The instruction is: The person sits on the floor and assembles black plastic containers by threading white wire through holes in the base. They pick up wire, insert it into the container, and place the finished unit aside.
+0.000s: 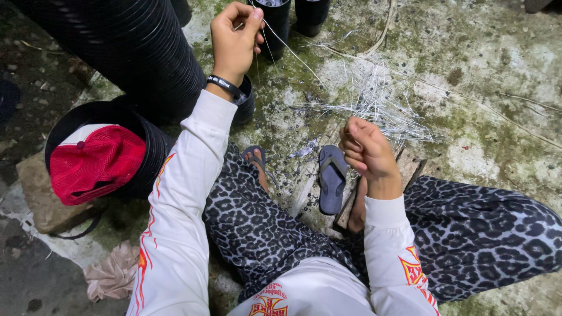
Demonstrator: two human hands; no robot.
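Note:
My left hand is raised at the top centre, fingers pinched on a thin pale strand that runs down and right toward a loose heap of pale fibres on the ground. A black wristband sits on that wrist. My right hand is lower, in a closed fist at the near edge of the fibre heap; whether a strand runs through it I cannot tell. Both arms wear white long sleeves with red and orange print. My legs in leopard-print trousers are spread below.
A stack of black ribbed tubes lies upper left. A red and white mesh cap rests in a black round container. Black cylinders stand at the top. A grey flip-flop lies on mossy concrete, and a crumpled pink cloth lower left.

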